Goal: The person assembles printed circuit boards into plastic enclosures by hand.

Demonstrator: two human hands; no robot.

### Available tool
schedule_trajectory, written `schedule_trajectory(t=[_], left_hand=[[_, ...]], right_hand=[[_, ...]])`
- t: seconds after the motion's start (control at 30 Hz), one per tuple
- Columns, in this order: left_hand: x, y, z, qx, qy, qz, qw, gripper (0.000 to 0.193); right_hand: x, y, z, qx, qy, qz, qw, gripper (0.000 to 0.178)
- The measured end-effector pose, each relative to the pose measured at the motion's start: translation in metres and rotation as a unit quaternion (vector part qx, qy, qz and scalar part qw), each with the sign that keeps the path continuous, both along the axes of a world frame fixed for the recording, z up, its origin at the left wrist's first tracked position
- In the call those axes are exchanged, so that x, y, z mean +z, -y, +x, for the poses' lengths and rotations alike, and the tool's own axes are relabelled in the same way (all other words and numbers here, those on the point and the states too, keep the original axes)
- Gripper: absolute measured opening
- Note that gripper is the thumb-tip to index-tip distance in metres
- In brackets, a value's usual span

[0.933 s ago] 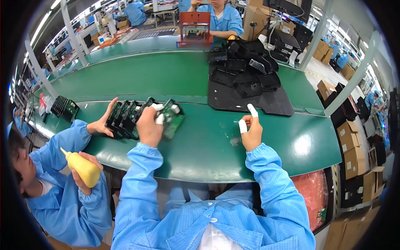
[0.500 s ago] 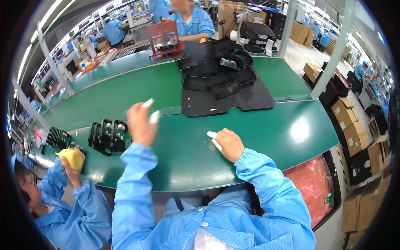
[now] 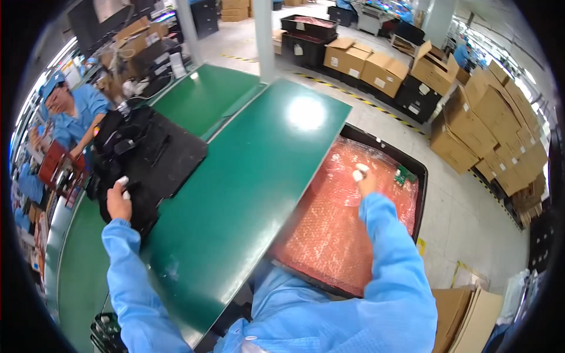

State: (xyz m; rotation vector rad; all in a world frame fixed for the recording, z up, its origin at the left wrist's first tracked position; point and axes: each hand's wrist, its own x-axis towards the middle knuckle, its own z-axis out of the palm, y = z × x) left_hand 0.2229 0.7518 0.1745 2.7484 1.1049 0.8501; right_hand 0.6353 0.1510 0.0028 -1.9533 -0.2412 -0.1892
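Observation:
My left hand point(image 3: 119, 203), with white finger cots, is over the near edge of a black mat point(image 3: 176, 150), beside a heap of black plastic housings point(image 3: 126, 138). Its thumb and forefinger stand apart with nothing visible between them. To the right, my right hand point(image 3: 367, 183) hovers above red bubble wrap point(image 3: 329, 229) lying in a black crate point(image 3: 421, 200). The cotted tips of that hand are slightly apart, and no object shows in them. A green circuit board point(image 3: 404, 175) shows at the crate's far right corner.
The green workbench point(image 3: 247, 182) lies between my arms, its edge beside the crate. Cardboard boxes point(image 3: 382, 73) and black bins stand beyond a striped floor line. A metal post point(image 3: 263, 41) rises behind the bench. A co-worker point(image 3: 73, 112) sits at the far left.
My view has swung right, bringing the crate fully into sight. My right hand has left the bench for the crate; my left hand has reached forward to the black mat.

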Motion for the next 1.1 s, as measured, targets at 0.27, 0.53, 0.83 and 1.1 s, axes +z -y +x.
schedule_trajectory(t=[0.27, 0.53, 0.83, 1.1], left_hand=[[0.024, 0.016, -0.012, -0.147, 0.074, -0.157, 0.974, 0.046], [0.018, 0.066, -0.071, 0.169, 0.211, -0.094, 0.958, 0.035], [0.021, 0.059, -0.099, 0.373, 0.101, -0.360, 0.849, 0.057], [0.034, 0.081, -0.107, 0.385, 0.050, -0.131, 0.912, 0.023]], right_hand=[[-0.047, 0.170, 0.139, -0.147, -0.107, -0.233, 0.955, 0.034], [-0.053, 0.195, 0.176, -0.169, -0.068, -0.591, 0.786, 0.058], [-0.048, 0.279, 0.234, -0.108, -0.090, -0.398, 0.907, 0.032], [0.042, 0.158, 0.096, -0.173, 0.093, -0.433, 0.880, 0.022]])
